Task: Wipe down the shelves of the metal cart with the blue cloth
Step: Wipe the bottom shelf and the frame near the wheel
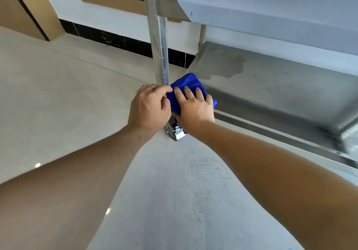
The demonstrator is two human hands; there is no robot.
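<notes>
The metal cart stands to my right, with its bottom shelf low above the floor and a higher shelf over it. A folded blue cloth rests on the near left corner of the bottom shelf, beside the cart's front upright post. My right hand lies flat on the cloth with its fingers spread. My left hand is curled at the foot of the post and pinches the cloth's left edge. A damp patch shows on the shelf behind the cloth.
A shiny caster bracket sits under the cart's corner, just below my hands. Pale floor tiles spread to the left and toward me. A white wall with a black skirting and a wooden door frame stand beyond.
</notes>
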